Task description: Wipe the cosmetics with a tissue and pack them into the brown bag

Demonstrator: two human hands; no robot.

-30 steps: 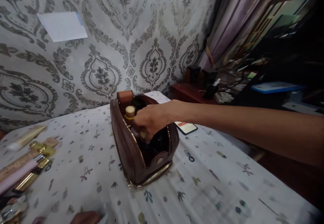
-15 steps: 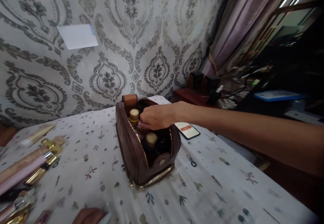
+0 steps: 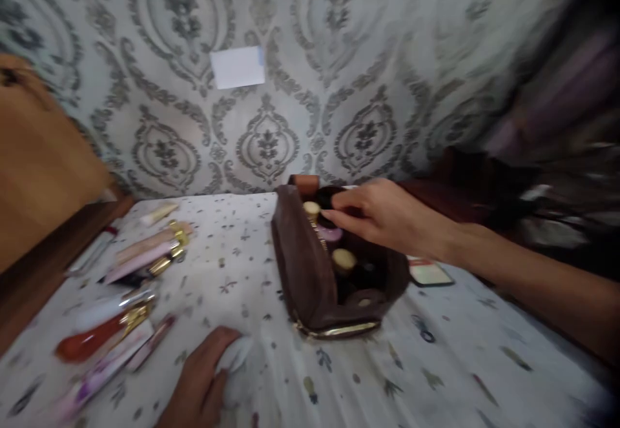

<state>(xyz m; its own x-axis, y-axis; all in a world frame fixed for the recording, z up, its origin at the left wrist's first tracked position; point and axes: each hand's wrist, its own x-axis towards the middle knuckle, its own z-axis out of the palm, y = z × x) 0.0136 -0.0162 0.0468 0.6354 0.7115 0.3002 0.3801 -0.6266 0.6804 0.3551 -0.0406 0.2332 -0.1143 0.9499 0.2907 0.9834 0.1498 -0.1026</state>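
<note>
A brown cosmetic bag (image 3: 303,254) stands unzipped on the patterned cloth. Over its opening is my right hand (image 3: 382,215), thumb and fingers drawn together around something dark that I cannot make out. Below those fingers, a pinkish round item (image 3: 330,233) shows inside the bag. Two containers with pale tan tops, one at the back (image 3: 311,210) and one nearer the front (image 3: 343,260), stand in it too. At the bottom, my left hand (image 3: 201,379) rests on the cloth, closed on a crumpled white tissue (image 3: 237,357). Motion blurs the picture.
Several cosmetic tubes lie at left, among them a red-orange tube (image 3: 90,341) and a pink tube (image 3: 143,263). A phone (image 3: 430,273) lies right of the bag. A wooden panel (image 3: 43,163) borders the left side. The patterned wall (image 3: 266,137) rises behind, with white paper (image 3: 238,68) on it.
The view has swung left, so the bag appears further right and more tubes show. My right hand has risen a little out of the bag. More of my left hand is visible.
</note>
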